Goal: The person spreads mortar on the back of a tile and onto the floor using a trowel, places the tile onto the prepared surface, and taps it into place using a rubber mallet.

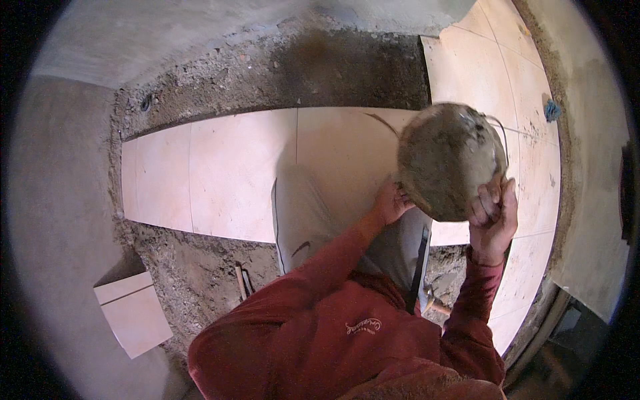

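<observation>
Dark red long-sleeved fabric top with small white cursive lettering on the chest; pale grey fabric trousers.

Bucket: mortar-like coating, damp sheen
Floor tiles: smooth, faintly glossy
Ground: rough, gritty
Wall: matt plaster
Sweatshirt: matt cloth

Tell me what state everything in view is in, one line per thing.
Round container: held up, grey and grimy; whether it is full, unclear
Right hand: closed on the container's edge
Left hand: at the container's lower left edge, grip unclear
Pale floor tiles: laid edge to edge, smudged at right
Ground strip: rough, darker toward the right
Loose tile pieces: apart from the laid tiles
Blue scrap: crumpled
</observation>
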Tool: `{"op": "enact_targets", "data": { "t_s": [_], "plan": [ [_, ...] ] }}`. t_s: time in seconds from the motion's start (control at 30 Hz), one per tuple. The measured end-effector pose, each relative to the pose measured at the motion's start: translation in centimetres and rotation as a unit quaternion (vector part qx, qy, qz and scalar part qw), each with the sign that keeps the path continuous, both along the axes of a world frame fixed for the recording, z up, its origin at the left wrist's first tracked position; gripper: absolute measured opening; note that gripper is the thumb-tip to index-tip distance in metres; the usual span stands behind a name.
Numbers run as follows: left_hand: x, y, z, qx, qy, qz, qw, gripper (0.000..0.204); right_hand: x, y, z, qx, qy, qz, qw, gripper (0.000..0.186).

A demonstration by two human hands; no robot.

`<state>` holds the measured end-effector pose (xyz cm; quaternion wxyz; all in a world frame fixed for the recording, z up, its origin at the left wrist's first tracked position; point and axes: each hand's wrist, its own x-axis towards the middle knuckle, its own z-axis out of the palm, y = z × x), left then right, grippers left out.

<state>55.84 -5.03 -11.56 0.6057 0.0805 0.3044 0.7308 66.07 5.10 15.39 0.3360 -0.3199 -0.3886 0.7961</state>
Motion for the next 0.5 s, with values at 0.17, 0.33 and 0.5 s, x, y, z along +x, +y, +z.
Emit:
{"op": "enact_targets", "data": {
  "t_s": [0.17, 0.33, 0.5],
  "plan": [
    [-8.2, 4.4, 1.8, 0.058, -0.213, 0.139, 0.965, 0.055, -9.7, 2.7, 3.1, 0.005, 0.113, 0.106, 0.988, 0.041],
    [-21.9, 3.3, 4.4, 0.076, -0.122, 0.288, 0.947, 0.056, -14.6, 10.5, -2.5, 0.112, -0.004, 0.182, 0.977, 0.049],
    [-32.7, 4.7, 5.2, -0.038, 0.123, 0.385, 0.914, 0.055, -26.7, 16.3, -20.3, 0.314, -0.237, 0.198, 0.898, 0.056]
  ]
}}
